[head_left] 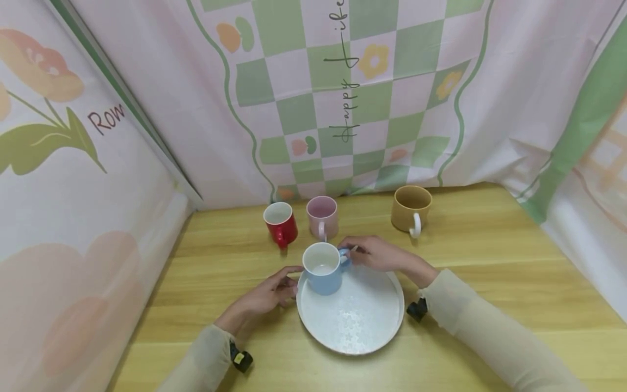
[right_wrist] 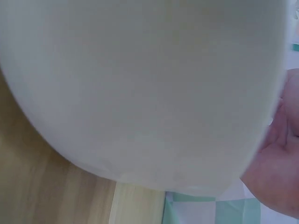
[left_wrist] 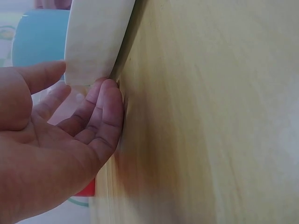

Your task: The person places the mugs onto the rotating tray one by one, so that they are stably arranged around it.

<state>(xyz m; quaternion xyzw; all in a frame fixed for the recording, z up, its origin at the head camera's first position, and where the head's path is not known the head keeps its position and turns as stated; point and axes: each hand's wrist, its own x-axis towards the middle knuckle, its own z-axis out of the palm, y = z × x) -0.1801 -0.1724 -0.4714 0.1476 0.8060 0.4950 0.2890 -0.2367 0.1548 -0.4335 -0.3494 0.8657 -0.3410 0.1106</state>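
Note:
My right hand pinches the handle of a light blue mug with a white inside. The mug is upright at the upper left of a round white tray, over its rim area. My left hand holds the tray's left edge. In the left wrist view, the left thumb meets the tray's upper rim and the curled fingertips reach its lower edge. In the right wrist view, the tray's pale side hides the mug, and only part of the right hand shows at the edge.
Behind the tray stand a red mug, a pink mug and a brown mug with a white handle. They rest on a wood-grain table. Patterned cloth hangs along the back and sides.

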